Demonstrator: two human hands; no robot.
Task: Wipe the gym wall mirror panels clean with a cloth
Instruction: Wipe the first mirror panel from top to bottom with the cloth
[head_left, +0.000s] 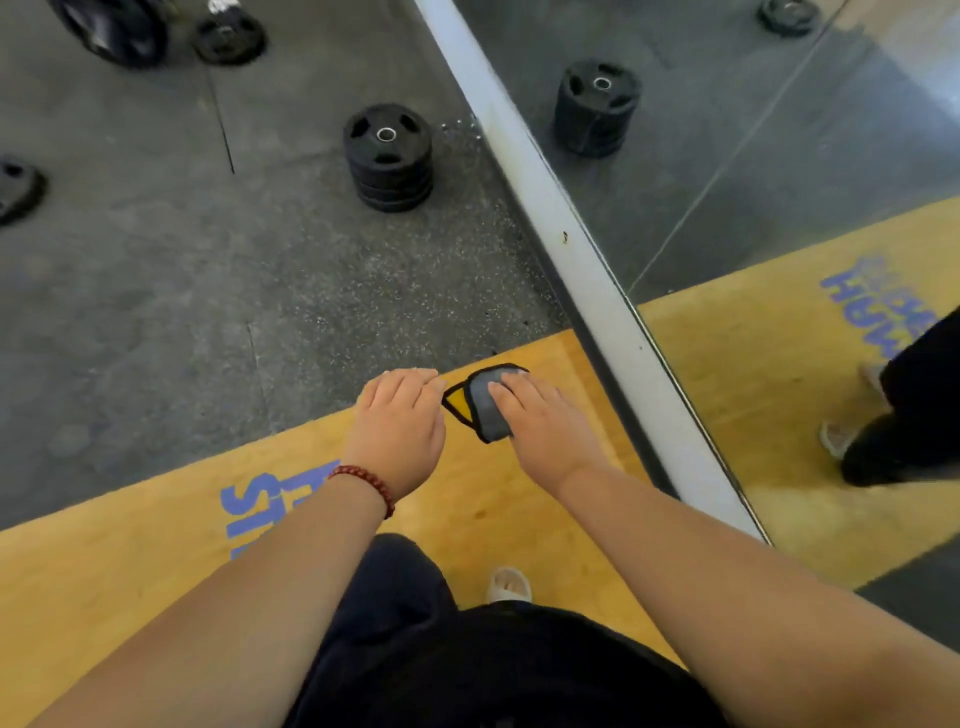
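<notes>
A small cloth (488, 410), grey on one side and yellow on the other with black edging, hangs folded between my hands above the floor. My right hand (545, 426) holds the grey fold, fingers curled over its top. My left hand (400, 421), with a red bead bracelet on the wrist, pinches the cloth's yellow left corner with curled fingers. The wall mirror (779, 156) fills the right side, a thin seam dividing its panels. It reflects the floor and my legs. Both hands are left of the glass, apart from it.
A white strip (545, 182) runs diagonally along the mirror's base. A stack of black weight plates (387, 156) stands on the grey rubber floor close to it. More plates (228, 34) lie farther left. I stand on a yellow mat (156, 571) with blue letters.
</notes>
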